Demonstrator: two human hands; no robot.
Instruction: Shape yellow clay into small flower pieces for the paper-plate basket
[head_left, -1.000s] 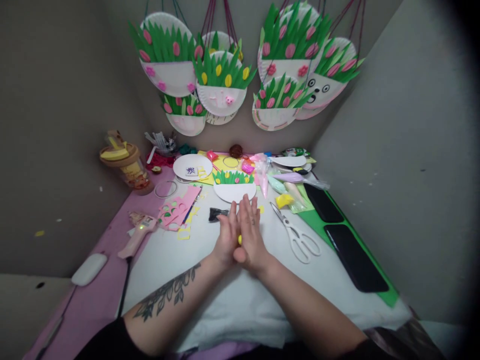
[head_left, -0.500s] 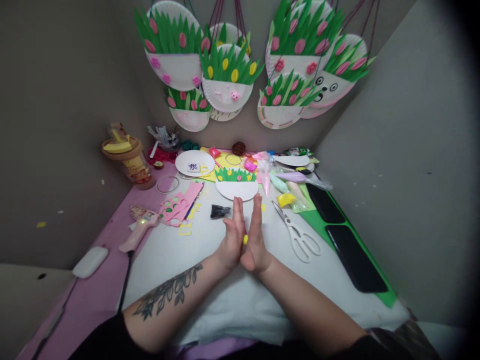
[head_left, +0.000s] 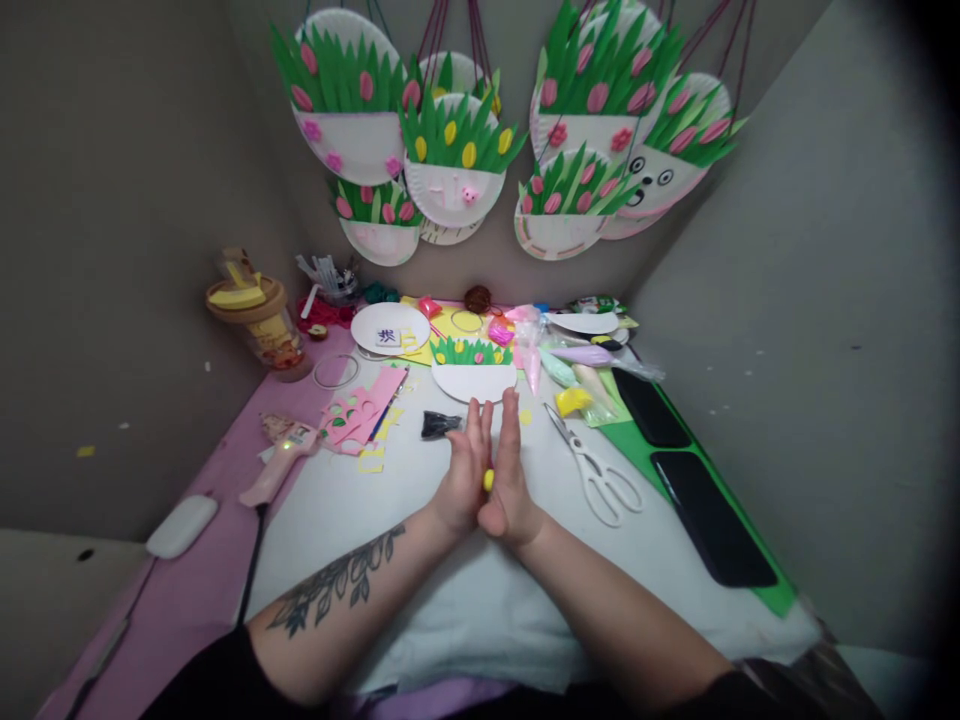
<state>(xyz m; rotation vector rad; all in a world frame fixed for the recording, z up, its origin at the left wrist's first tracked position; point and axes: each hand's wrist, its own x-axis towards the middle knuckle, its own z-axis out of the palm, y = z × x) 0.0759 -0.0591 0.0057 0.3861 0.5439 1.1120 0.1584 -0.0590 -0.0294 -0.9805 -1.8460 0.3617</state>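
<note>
A small yellow clay ball point(head_left: 488, 480) is held between my two flat palms, above the middle of the white cloth. My left hand point(head_left: 466, 470) has its fingers straight and pointing forward, with the palm against the ball. From the other side my right hand point(head_left: 511, 480) presses on it, fingers also stretched out. Just beyond the fingertips lies a half-round paper plate basket point(head_left: 474, 381) with green paper grass and small yellow and pink flowers. A black plastic packet point(head_left: 440, 424) rests left of my left hand. White-handled scissors point(head_left: 596, 468) lie to the right.
On the left are a pink glue gun point(head_left: 281, 465), pink paper scraps point(head_left: 375, 405) and a lidded cup point(head_left: 259, 320). Bags of coloured clay point(head_left: 559, 368) lie at the back right, near two black phone-like slabs point(head_left: 712, 520). Finished plate baskets point(head_left: 457, 185) hang on the wall.
My palms have shifted slightly against each other, the right hand a little to the left. The yellow ball stays between them.
</note>
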